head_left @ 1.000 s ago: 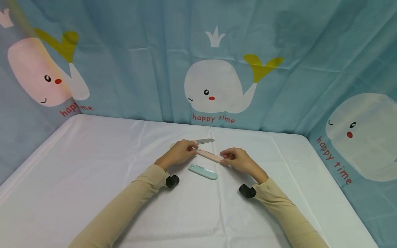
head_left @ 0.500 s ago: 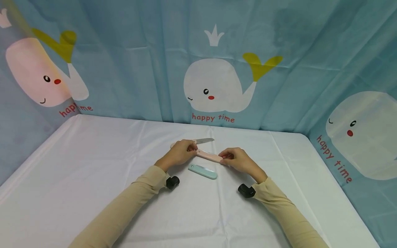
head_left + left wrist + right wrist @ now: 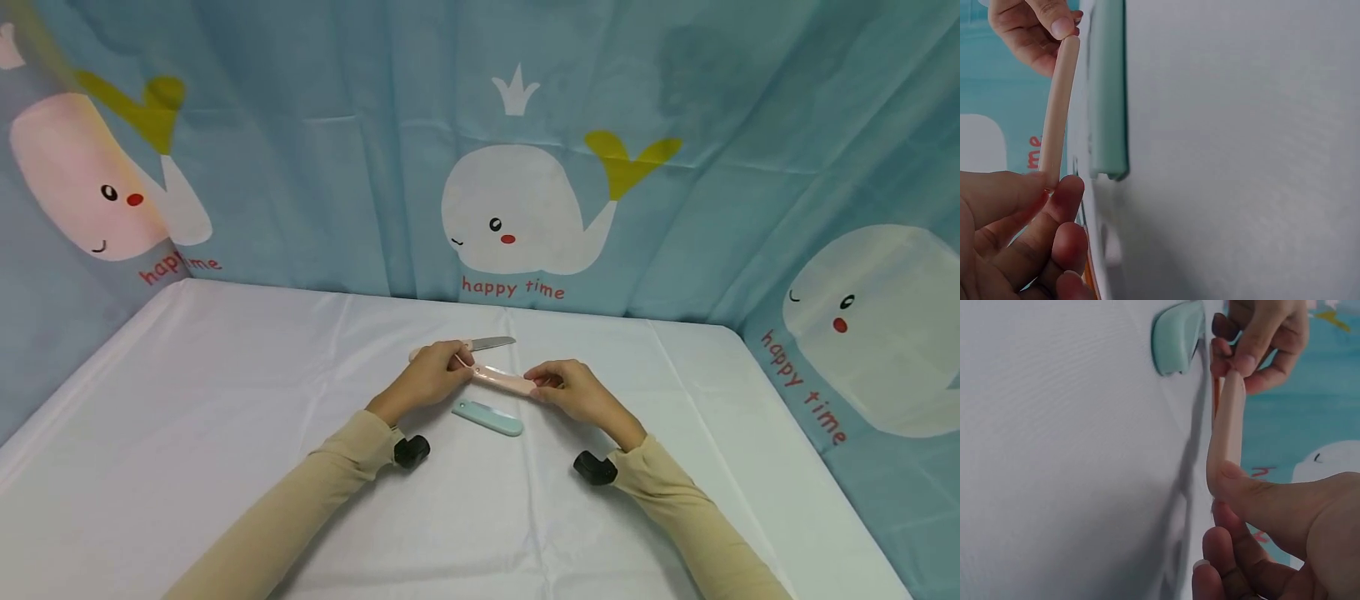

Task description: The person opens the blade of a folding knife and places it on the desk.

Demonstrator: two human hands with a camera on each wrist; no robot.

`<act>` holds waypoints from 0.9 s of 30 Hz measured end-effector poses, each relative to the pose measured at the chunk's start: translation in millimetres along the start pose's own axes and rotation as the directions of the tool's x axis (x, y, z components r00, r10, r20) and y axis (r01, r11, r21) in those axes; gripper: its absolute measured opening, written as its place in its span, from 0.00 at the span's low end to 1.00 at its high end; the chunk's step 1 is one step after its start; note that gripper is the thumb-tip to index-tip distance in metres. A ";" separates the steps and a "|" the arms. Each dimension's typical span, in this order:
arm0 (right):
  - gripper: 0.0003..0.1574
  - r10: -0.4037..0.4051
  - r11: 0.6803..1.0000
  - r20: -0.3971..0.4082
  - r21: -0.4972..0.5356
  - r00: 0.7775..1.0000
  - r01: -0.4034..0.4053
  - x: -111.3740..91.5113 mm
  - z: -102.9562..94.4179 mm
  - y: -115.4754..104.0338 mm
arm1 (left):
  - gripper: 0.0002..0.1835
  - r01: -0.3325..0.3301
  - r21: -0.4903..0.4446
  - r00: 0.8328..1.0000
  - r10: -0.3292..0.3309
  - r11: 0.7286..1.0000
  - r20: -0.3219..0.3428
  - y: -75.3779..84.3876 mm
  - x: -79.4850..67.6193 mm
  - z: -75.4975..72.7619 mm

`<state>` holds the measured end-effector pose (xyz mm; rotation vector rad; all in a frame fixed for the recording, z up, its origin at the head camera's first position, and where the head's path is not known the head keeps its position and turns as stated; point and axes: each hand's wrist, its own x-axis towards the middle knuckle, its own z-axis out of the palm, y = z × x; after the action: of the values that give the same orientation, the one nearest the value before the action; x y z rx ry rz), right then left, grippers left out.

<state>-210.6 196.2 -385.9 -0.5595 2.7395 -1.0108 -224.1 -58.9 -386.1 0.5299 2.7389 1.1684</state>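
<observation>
Between my two hands is a pale pink folding knife, folded, held a little above the white cloth. My left hand pinches its left end between thumb and fingers. At the other end, the thumb and fingers of my right hand pinch its rounded tip, seen close in the right wrist view. A mint green folding knife lies folded on the cloth, nearer to me. Behind my left hand lies another pink-handled knife with its blade out to the right; the left hand hides part of its handle.
A white cloth with creases covers the table. Blue curtains printed with whales stand along the back and both sides. A black wrist camera sits at the left sleeve and another black wrist camera at the right.
The pink folding knife has turned slightly, so more of its broad side shows. Both hands keep their hold at its ends and have barely moved; the other knives lie still.
</observation>
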 end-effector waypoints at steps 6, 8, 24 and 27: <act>0.17 -0.023 1.000 0.021 0.003 1.000 0.023 -6.0 -1.0 -7.2 | 0.06 -0.007 -0.035 1.000 0.007 0.999 -0.001 1.1 -10.8 -4.7; 0.17 -0.033 0.999 0.025 0.006 0.999 0.033 -8.7 -1.4 -9.8 | 0.06 -0.004 -0.042 1.000 0.004 0.999 0.006 2.9 -14.1 -6.5; 0.16 -0.104 0.995 0.038 0.013 0.994 0.103 -35.4 0.4 -19.3 | 0.06 -0.047 -0.062 0.999 0.049 0.997 0.024 15.8 -44.7 -12.0; 0.16 -0.109 0.994 0.037 0.019 0.993 0.109 -40.4 1.0 -21.6 | 0.05 -0.059 -0.049 0.998 0.060 0.997 0.024 18.0 -50.3 -12.1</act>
<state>-167.1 196.7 -371.4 -0.7248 2.6909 -1.0347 -175.3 -73.8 -366.2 0.6206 2.6832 1.2292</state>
